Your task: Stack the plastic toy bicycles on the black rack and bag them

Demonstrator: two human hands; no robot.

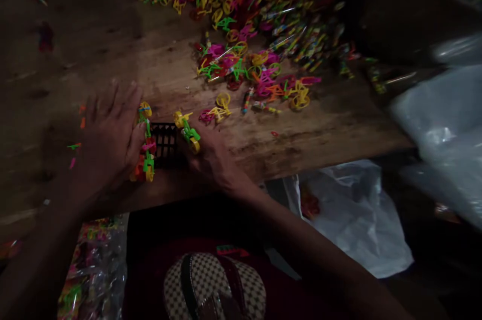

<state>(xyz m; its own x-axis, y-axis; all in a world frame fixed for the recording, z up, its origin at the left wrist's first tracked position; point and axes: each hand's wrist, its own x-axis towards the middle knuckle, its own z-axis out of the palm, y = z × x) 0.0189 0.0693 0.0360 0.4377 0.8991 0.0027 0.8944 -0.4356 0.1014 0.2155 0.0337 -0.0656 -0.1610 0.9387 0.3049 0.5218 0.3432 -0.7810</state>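
Note:
My left hand [113, 131] lies with its fingers stretched out over the left part of a black slotted rack [164, 139]. Its thumb rests against a row of small plastic toy bicycles [148, 162] in green, pink, orange and yellow. At the rack's right end, my right hand [211, 159] is closed on a green and yellow toy bicycle [188, 131]. The fingertips of that hand are partly hidden. Just right of it lie a yellow toy bicycle piece [222, 106] and a pink wheel [206, 116].
Bright plastic toy parts [259, 71] are heaped along the far side of the wooden table [90, 54], with striped sticks [301, 38] beside them. White plastic bags [357, 214] hang by the right edge. Bagged toys [100, 264] sit at lower left.

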